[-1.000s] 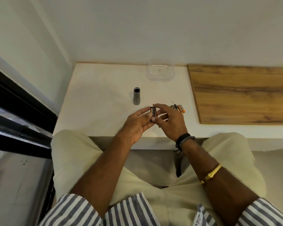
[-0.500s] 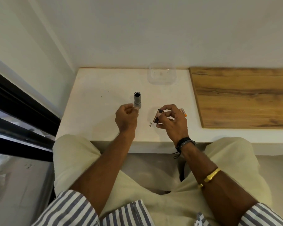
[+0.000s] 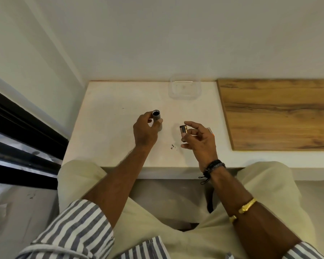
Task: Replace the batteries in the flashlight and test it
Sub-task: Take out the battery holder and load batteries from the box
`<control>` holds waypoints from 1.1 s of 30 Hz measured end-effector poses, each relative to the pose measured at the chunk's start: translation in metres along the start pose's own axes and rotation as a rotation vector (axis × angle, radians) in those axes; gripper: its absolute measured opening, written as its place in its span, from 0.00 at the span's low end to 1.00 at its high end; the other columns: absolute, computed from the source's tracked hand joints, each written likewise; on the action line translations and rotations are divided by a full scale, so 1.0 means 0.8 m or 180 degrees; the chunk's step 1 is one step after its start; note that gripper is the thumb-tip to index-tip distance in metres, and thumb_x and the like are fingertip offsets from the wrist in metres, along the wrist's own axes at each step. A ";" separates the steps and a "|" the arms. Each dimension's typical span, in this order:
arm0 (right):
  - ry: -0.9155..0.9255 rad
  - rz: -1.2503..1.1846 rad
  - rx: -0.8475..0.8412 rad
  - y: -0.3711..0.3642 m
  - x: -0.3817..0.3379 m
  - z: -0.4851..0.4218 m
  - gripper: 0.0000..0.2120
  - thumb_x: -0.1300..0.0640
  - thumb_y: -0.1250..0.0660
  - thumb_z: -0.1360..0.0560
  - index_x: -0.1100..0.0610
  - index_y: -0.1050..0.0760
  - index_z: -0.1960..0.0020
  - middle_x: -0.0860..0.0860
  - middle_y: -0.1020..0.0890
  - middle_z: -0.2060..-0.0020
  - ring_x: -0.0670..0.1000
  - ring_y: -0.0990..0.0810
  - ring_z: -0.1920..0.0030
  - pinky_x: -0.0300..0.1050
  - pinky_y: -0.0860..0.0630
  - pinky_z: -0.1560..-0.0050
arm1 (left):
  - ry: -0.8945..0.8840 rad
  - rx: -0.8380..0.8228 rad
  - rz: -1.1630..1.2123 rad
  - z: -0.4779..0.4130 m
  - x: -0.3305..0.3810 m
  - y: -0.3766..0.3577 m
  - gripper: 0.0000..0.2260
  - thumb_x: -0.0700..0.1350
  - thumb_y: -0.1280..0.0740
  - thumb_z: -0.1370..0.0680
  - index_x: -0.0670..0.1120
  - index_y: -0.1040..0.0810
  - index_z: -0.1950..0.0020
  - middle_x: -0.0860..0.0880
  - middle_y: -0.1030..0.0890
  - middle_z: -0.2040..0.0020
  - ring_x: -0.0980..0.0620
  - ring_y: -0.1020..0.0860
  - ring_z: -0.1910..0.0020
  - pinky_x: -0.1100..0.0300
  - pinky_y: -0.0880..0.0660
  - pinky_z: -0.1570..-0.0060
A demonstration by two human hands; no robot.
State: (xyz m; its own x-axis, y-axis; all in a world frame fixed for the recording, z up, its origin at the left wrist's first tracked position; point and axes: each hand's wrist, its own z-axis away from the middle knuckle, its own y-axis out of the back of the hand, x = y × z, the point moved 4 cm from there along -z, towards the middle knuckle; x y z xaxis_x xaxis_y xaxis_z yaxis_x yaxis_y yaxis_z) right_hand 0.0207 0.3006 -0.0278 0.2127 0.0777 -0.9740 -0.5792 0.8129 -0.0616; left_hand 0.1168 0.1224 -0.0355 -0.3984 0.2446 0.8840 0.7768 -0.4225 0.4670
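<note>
Your left hand (image 3: 145,131) grips the upright flashlight barrel (image 3: 156,115), open mouth up, left of the battery holder (image 3: 183,128) your right hand (image 3: 200,141) pinches.

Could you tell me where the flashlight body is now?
In the head view, the flashlight body is upright over the counter, gripped by the left hand, left of the battery holder in the right hand.

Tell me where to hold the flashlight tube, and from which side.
Grip its side wall, below the rim, from the left, as the left hand does. The tube is upright with its open end up, so the top must be free for the battery holder.
</note>
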 end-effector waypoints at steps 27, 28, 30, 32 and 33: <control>0.0743 0.0782 -0.0092 0.004 -0.032 0.025 0.13 0.60 0.21 0.29 0.57 0.19 0.46 0.53 0.12 0.56 0.52 0.13 0.56 0.52 0.15 0.52 | -0.1579 -0.0660 -0.1407 0.089 0.027 0.017 0.14 0.47 0.30 0.21 0.46 0.22 0.36 0.46 0.18 0.47 0.45 0.25 0.48 0.48 0.22 0.51; 0.0715 0.0759 -0.0063 0.002 -0.028 0.026 0.13 0.60 0.21 0.29 0.58 0.19 0.48 0.52 0.12 0.56 0.52 0.13 0.56 0.51 0.14 0.54 | -0.1604 -0.0677 -0.1393 0.090 0.028 0.015 0.14 0.46 0.30 0.21 0.46 0.22 0.36 0.46 0.18 0.47 0.45 0.25 0.48 0.48 0.22 0.51; 0.0646 0.0722 0.0050 -0.001 -0.020 0.027 0.10 0.59 0.21 0.29 0.59 0.17 0.50 0.52 0.12 0.58 0.51 0.13 0.59 0.50 0.14 0.57 | -0.1620 -0.0701 -0.1355 0.091 0.028 0.013 0.14 0.45 0.31 0.21 0.46 0.23 0.36 0.46 0.19 0.47 0.45 0.26 0.47 0.48 0.22 0.51; 0.0608 0.0814 0.0139 -0.004 -0.012 0.028 0.08 0.57 0.22 0.28 0.59 0.15 0.50 0.50 0.12 0.59 0.51 0.13 0.61 0.50 0.14 0.58 | -0.1615 -0.0726 -0.1327 0.092 0.027 0.012 0.13 0.45 0.32 0.20 0.45 0.22 0.36 0.45 0.18 0.47 0.45 0.26 0.47 0.48 0.22 0.52; 0.0619 0.0898 0.0154 -0.006 -0.009 0.029 0.08 0.56 0.23 0.27 0.59 0.14 0.49 0.50 0.12 0.58 0.50 0.14 0.62 0.49 0.14 0.58 | -0.1610 -0.0735 -0.1309 0.092 0.027 0.011 0.13 0.45 0.32 0.20 0.45 0.22 0.36 0.45 0.18 0.47 0.45 0.26 0.47 0.48 0.22 0.52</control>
State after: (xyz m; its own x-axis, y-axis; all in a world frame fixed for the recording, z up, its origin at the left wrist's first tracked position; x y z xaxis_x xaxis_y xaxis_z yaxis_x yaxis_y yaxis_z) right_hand 0.0400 0.3096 -0.0154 -0.1072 0.1956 -0.9748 -0.5548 0.8018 0.2219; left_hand 0.1511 0.1880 -0.0138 -0.3183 0.7780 0.5417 0.4653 -0.3696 0.8043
